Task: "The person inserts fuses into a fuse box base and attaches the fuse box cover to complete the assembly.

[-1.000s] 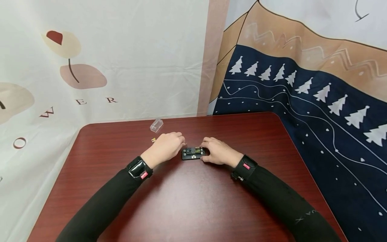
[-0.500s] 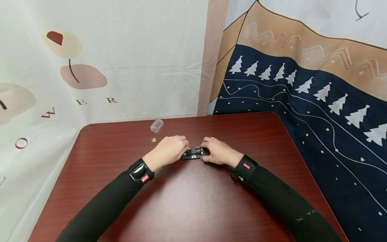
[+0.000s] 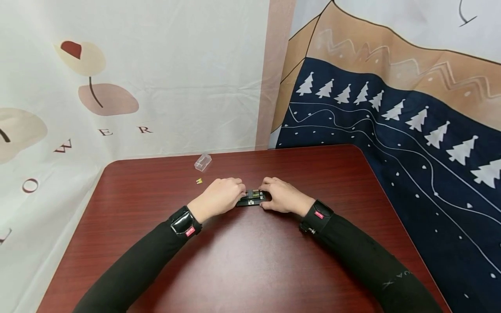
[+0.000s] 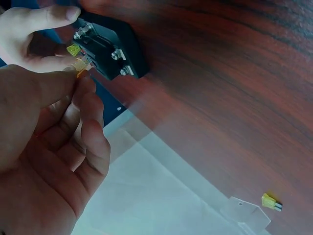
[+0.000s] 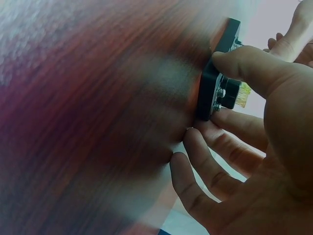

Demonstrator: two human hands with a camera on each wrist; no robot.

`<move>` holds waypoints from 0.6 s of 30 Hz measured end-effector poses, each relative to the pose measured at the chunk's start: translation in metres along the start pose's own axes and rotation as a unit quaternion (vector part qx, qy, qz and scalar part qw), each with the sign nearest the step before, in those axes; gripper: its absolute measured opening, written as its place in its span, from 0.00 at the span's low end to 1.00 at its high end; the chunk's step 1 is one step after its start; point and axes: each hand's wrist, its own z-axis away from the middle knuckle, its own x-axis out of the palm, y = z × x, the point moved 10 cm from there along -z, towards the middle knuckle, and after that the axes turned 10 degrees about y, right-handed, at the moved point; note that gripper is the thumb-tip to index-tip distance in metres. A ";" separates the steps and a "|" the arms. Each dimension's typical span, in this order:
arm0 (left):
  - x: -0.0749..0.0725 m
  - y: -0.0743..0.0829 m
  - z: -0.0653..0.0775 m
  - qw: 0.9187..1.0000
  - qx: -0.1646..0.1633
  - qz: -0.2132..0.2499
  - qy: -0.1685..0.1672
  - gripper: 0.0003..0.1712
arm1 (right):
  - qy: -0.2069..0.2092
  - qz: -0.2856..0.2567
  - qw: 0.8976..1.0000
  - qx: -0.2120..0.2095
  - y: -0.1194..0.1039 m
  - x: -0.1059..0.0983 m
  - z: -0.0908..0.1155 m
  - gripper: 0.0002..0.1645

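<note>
A black fuse block (image 3: 251, 202) with metal screw terminals rests on the table. My left hand (image 3: 219, 195) is at its left end; in the left wrist view its thumb and forefinger pinch an amber blade fuse (image 4: 80, 65) whose metal prongs meet the block's socket side. Beside it, a yellow blade fuse (image 4: 73, 49) sits in the block. My right hand (image 3: 285, 195) grips the block's right end, thumb on one edge and forefinger on the opposite one, as the right wrist view shows. There its other fingertips (image 5: 180, 159) reach toward the tabletop.
A loose yellow blade fuse (image 3: 199, 181) lies on the reddish-brown table (image 3: 250, 261), left of the block. Behind it, near the back edge, is a small clear plastic box (image 3: 202, 162). Printed cloths (image 3: 195, 87) hang behind the table.
My left hand has moved right and slightly toward me, over the block's left end, bringing the loose yellow fuse fully into view. My right hand and the block stay in place.
</note>
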 end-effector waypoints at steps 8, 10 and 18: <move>0.006 -0.001 0.001 1.000 0.002 -0.001 -0.004 0.10 | -0.001 0.004 1.000 -0.004 0.000 0.001 -0.002 0.30; 0.007 -0.002 0.000 1.000 0.001 0.000 -0.007 0.11 | 0.000 0.003 1.000 -0.004 0.000 0.000 -0.002 0.30; 0.005 0.000 -0.002 1.000 -0.004 0.016 -0.002 0.10 | -0.002 -0.001 1.000 -0.002 0.000 0.000 -0.001 0.29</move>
